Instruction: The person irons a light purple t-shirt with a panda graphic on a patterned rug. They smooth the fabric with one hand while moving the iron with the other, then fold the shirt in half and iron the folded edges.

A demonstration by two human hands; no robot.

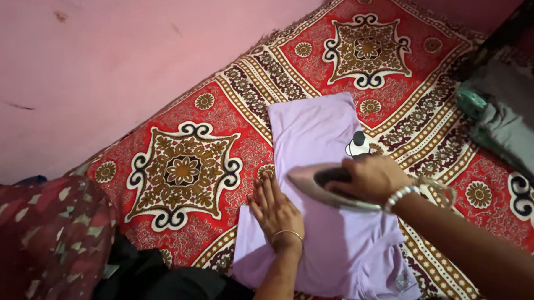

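A lilac garment (314, 140) lies spread flat on a red patterned bedsheet (183, 171). My right hand (369, 177) grips the handle of a clothes iron (313, 184), whose soleplate rests on the middle of the garment with its tip toward the left. My left hand (276, 212) lies flat, fingers together, on the garment's left edge just beside the iron's tip. A black and white print (357, 144) shows at the garment's right edge, above my right hand.
A pink wall (105, 50) borders the sheet on the left. A dark red patterned pillow (39, 236) sits at the lower left beside black cloth (167, 282). Grey and green folded clothes (510, 123) lie at the right edge.
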